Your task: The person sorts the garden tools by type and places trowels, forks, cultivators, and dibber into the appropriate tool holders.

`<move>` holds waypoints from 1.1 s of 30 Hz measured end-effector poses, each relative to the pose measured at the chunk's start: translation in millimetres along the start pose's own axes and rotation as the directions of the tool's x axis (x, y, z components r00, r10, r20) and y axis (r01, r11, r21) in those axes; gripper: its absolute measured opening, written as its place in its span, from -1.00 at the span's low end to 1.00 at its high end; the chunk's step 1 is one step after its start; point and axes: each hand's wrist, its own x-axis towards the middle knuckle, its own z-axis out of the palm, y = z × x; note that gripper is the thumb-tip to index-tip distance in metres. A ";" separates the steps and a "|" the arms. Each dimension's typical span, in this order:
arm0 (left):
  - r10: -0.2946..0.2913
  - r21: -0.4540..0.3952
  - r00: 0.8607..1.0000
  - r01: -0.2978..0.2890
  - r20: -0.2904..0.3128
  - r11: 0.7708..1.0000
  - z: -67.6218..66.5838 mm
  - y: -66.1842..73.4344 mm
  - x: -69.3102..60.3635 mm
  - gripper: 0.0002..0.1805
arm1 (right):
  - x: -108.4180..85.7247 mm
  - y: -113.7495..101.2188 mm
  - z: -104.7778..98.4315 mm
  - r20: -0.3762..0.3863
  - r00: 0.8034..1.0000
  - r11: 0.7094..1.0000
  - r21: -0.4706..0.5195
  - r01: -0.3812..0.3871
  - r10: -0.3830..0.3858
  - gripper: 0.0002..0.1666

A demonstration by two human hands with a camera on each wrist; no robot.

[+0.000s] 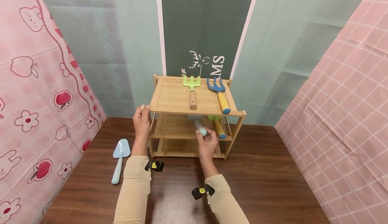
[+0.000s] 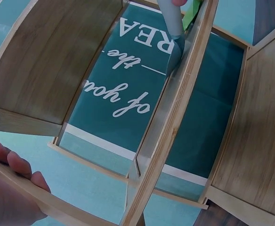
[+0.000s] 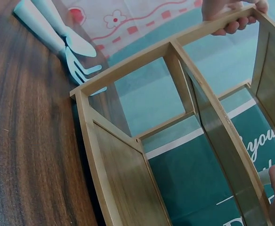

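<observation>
My right hand [image 1: 207,145] pinches the handle end of a light blue garden trowel [image 1: 200,128] at the middle tier of a small wooden shelf rack [image 1: 174,124]. Its bluish blade points inward above that tier, partly hidden under the top board. My left hand [image 1: 141,124] grips the rack's upper left side; in the left wrist view its fingers [image 2: 20,165] curl over the wooden rail. Beside the held trowel lies a tool with a yellow, blue-ended handle [image 1: 220,129] and a green head. On the top tier are a green hand rake [image 1: 193,97] and a blue-and-yellow hand rake [image 1: 223,101].
Left of the rack, another light blue trowel [image 1: 121,153] lies on the dark wooden table [image 1: 266,177]. A light blue hand fork [image 3: 76,68] lies beside it in the right wrist view. Patterned cloths hang at the left, back and right.
</observation>
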 end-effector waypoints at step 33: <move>-0.017 -0.011 0.999 0.018 0.042 1.000 -6.3 -13.6 5.9 -0.68 | -7.0 4.1 0.7 0.133 0.991 0.822 -0.562 0.087 -0.014 -0.61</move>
